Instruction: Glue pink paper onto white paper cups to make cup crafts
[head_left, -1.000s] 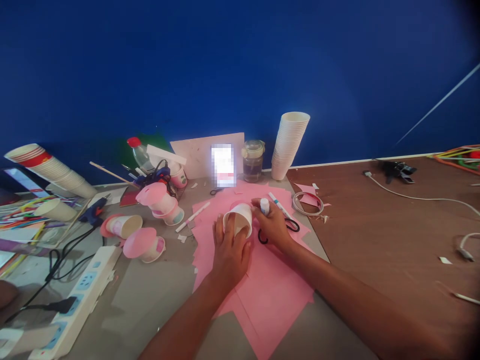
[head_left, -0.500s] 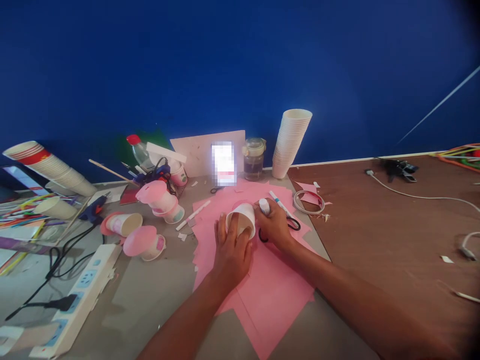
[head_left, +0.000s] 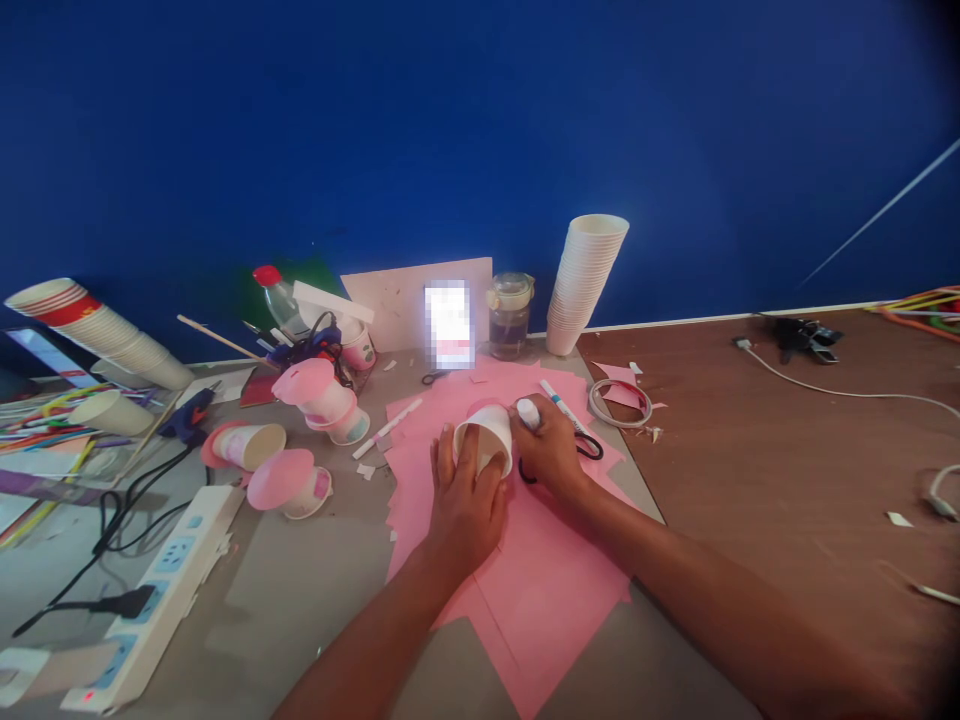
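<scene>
While the left hand (head_left: 466, 510) keeps the white paper cup (head_left: 501, 430) tipped on its side, two of its fingers reach into the mouth and another lies along the outside, the fingers somewhat spread over the rim. The right hand (head_left: 553, 452) is curled round a short white tube (head_left: 528, 412), its white end showing above the fist; how the hidden fingers lie, I cannot tell. Compared with a second ago, the right hand and the tube have come a little nearer the cup, so that only a narrow gap seems to show between tube and rim. The left hand's hold looks the same, and the cup lies between the two hands as it did.

Both hands work over pink paper sheets (head_left: 525, 640). Black-handled scissors (head_left: 589, 446) lie partly hidden beneath the right hand, with a marker (head_left: 559, 402) just beyond it and a coiled ring (head_left: 621, 402) to its right. Left of the left hand, a white pen (head_left: 387, 428) and the pink-topped cup (head_left: 281, 482) rest where they were. The dark rounded shape seen earlier at the far left edge has gone.
</scene>
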